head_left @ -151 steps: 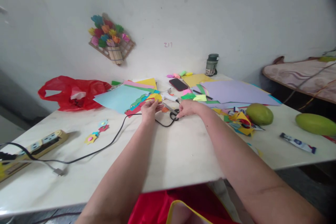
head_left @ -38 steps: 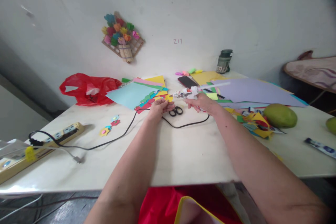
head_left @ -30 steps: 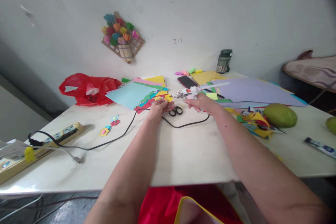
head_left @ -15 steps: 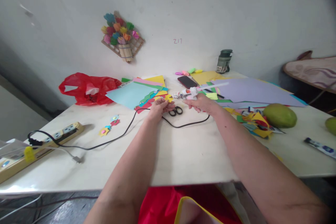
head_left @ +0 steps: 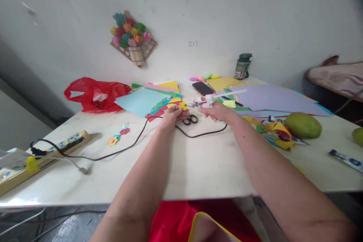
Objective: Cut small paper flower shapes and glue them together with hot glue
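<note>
My right hand (head_left: 216,112) is wrapped round a white hot glue gun (head_left: 204,100), with a long pale glue stick (head_left: 234,92) poking out of its rear end. The gun's nozzle points left at a small yellow paper flower (head_left: 183,105). My left hand (head_left: 173,114) pinches that flower between thumb and fingertips. Whether nozzle and paper touch, I cannot tell. Black-handled scissors (head_left: 190,120) lie on the table just below and between both hands. The gun's black cord (head_left: 195,136) loops under my left wrist.
A power strip (head_left: 56,151) sits at the left, with small paper flowers (head_left: 112,140) nearby. Behind are a red plastic bag (head_left: 96,92), coloured paper sheets (head_left: 141,101), a phone (head_left: 203,88) and a bottle (head_left: 243,66). Paper scraps (head_left: 276,134) and a green fruit (head_left: 303,125) lie right.
Both hands stay almost where they were, flower and glue gun still held. The view has shifted very slightly.
</note>
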{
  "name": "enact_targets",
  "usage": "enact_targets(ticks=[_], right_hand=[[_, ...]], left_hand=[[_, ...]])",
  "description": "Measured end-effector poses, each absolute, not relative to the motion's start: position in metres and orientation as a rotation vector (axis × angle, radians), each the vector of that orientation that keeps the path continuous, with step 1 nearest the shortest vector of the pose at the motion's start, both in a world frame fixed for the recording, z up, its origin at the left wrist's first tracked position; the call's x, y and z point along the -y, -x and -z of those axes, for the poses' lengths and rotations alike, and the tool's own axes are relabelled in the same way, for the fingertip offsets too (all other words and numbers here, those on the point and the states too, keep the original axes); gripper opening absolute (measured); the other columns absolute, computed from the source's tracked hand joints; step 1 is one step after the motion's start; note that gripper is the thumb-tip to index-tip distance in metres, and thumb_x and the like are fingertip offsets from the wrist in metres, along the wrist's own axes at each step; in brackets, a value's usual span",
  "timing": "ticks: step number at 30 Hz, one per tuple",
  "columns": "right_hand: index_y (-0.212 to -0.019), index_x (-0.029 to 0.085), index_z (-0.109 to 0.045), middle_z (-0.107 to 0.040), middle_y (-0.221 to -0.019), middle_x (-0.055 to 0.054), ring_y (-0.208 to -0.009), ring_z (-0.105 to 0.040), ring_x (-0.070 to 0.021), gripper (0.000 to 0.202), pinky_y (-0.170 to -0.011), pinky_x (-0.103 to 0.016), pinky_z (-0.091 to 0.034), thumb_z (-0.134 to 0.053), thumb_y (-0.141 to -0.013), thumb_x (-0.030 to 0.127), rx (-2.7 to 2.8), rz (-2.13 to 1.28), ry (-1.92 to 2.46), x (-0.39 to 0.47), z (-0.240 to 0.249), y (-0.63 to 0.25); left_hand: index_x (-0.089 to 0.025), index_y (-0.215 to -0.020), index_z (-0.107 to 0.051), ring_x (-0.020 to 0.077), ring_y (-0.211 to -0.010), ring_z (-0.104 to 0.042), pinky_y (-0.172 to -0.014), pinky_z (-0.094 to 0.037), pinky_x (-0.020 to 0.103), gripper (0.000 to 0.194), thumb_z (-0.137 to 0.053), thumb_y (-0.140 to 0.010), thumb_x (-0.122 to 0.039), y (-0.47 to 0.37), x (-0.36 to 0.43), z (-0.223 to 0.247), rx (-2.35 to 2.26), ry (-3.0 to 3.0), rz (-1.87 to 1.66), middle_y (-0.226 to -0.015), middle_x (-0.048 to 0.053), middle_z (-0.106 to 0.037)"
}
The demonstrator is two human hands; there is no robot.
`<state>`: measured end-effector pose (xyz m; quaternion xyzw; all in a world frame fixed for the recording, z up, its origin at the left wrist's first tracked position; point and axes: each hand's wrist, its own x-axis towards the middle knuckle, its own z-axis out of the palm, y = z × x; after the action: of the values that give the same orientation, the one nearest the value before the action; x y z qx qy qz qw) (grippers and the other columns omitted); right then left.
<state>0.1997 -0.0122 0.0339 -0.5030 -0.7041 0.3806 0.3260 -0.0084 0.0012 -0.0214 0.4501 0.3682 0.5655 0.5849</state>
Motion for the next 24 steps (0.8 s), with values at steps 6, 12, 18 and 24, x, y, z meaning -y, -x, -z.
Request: enact_targets(ticks=[6, 12, 18, 24], right_hand=[[-0.058, 0.018, -0.053, -0.043, -0.036, 0.004, -0.033, -0.034, -0.0067, 0.030, -0.034, -0.022, -0.026, -0.067, -0.072, 0.041, 1.861, -0.993, 1.326, 0.0128, -0.0354, -0.1995], [-0.060, 0.018, -0.053, -0.043, -0.037, 0.004, -0.032, -0.034, -0.0064, 0.029, -0.034, -0.022, -0.026, -0.067, -0.071, 0.041, 1.859, -0.982, 1.344, 0.0104, -0.0331, -0.1992], [-0.065, 0.017, -0.053, -0.042, -0.038, 0.006, -0.034, -0.035, -0.0060, 0.027, -0.037, -0.020, -0.030, -0.064, -0.075, 0.039, 1.886, -0.981, 1.330, 0.0132, -0.0351, -0.1984], [-0.066, 0.017, -0.052, -0.042, -0.040, 0.006, -0.035, -0.035, -0.0056, 0.029, -0.036, -0.020, -0.028, -0.063, -0.077, 0.041, 1.905, -0.950, 1.382, 0.0145, -0.0373, -0.1988]], left_hand=[[-0.010, -0.080, -0.056, 0.0190, -0.074, -0.069, -0.066, -0.055, 0.029, 0.013, -0.065, -0.076, -0.019, 0.0090, -0.0022, 0.0227, -0.854, -1.060, -1.314, -0.090, 0.014, -0.070], [-0.011, -0.080, -0.056, 0.0185, -0.074, -0.069, -0.066, -0.055, 0.029, 0.013, -0.065, -0.076, -0.019, 0.0088, -0.0020, 0.0221, -0.854, -1.061, -1.310, -0.091, 0.014, -0.070], [-0.010, -0.080, -0.055, 0.0184, -0.073, -0.069, -0.066, -0.055, 0.029, 0.011, -0.063, -0.077, -0.017, 0.0077, -0.0015, 0.0212, -0.868, -1.046, -1.306, -0.089, 0.014, -0.070], [-0.010, -0.080, -0.055, 0.0188, -0.074, -0.069, -0.066, -0.055, 0.028, 0.012, -0.064, -0.076, -0.018, 0.0088, -0.0020, 0.0217, -0.858, -1.048, -1.308, -0.089, 0.013, -0.070]])
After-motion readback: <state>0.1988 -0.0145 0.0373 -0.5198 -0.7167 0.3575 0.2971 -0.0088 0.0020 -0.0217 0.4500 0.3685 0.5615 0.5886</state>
